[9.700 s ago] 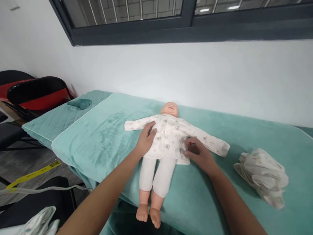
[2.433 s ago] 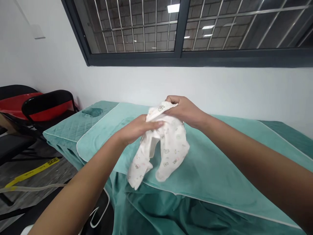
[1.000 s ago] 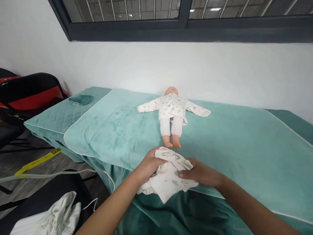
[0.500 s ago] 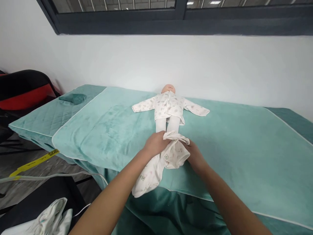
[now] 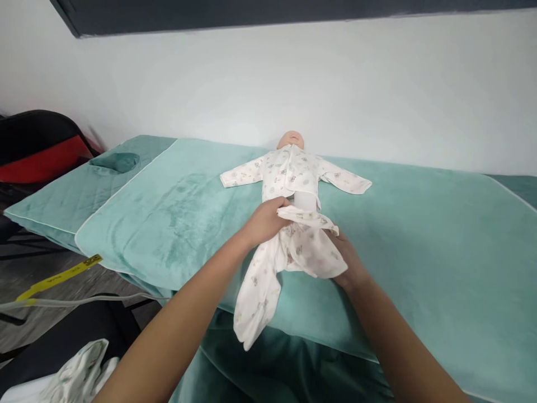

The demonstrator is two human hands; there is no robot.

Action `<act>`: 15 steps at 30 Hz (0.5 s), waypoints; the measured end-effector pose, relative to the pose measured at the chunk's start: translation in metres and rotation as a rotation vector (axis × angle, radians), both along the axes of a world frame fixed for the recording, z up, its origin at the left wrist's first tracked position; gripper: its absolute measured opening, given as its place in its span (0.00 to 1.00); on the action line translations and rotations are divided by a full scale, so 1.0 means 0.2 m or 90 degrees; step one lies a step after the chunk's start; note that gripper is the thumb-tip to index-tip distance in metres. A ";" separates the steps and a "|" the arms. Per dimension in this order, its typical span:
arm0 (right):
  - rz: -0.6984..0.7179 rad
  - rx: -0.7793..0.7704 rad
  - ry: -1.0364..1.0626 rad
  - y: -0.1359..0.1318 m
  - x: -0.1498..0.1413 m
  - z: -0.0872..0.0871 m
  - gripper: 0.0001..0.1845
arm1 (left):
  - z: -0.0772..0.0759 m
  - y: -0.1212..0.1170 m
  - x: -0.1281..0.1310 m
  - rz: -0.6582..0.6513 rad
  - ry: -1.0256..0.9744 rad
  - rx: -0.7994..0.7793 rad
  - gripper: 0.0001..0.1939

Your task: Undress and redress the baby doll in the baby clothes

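Observation:
A baby doll lies on its back, head toward the wall, wearing a white printed jacket with sleeves spread. Over its lower legs are white printed baby pants, one leg of them hanging toward me past the bed edge. My left hand is closed on the left side of the waistband. My right hand is at the right side of the pants, its fingers partly hidden by the cloth and apparently gripping it. The doll's feet are hidden behind the pants; a piece of one white thigh shows.
The doll lies on a bed with a teal cover against a white wall. Clothes lie on a black chair at lower left. A pale cable and yellow tape are nearby. Further left is a red-and-black chair.
Earlier the pants were held up and bunched in both hands in front of the doll. They have since moved forward over its legs and opened out. The cloth bundle at right is gone.

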State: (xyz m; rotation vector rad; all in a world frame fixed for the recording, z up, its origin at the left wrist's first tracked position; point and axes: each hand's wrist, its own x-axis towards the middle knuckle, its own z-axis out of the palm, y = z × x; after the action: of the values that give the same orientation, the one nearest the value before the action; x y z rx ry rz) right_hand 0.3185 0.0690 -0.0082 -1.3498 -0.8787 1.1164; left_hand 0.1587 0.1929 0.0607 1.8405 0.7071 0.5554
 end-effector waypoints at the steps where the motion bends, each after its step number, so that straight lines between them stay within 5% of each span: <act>1: -0.011 0.006 0.023 0.01 0.00 0.01 0.27 | -0.02 0.01 0.04 0.051 -0.004 0.042 0.02; 4: -0.075 0.043 0.095 0.04 0.01 0.02 0.24 | -0.07 0.05 0.14 0.165 -0.025 0.135 0.06; 8: -0.165 0.030 -0.131 0.11 0.08 0.03 0.16 | -0.11 0.08 0.18 0.258 -0.074 0.113 0.06; 11: -0.202 -0.002 -0.211 0.17 0.13 0.04 0.14 | -0.11 0.10 0.13 0.244 -0.126 -0.021 0.06; 15: -0.194 -0.001 -0.189 0.21 0.15 0.04 0.14 | -0.12 0.12 0.03 0.081 -0.216 -0.305 0.15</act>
State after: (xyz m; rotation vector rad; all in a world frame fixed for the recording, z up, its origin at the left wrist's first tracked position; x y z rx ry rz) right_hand 0.3477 0.1111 0.0002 -1.6156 -0.8463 0.6937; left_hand 0.1656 0.2170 0.0357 1.2260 0.6601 0.6933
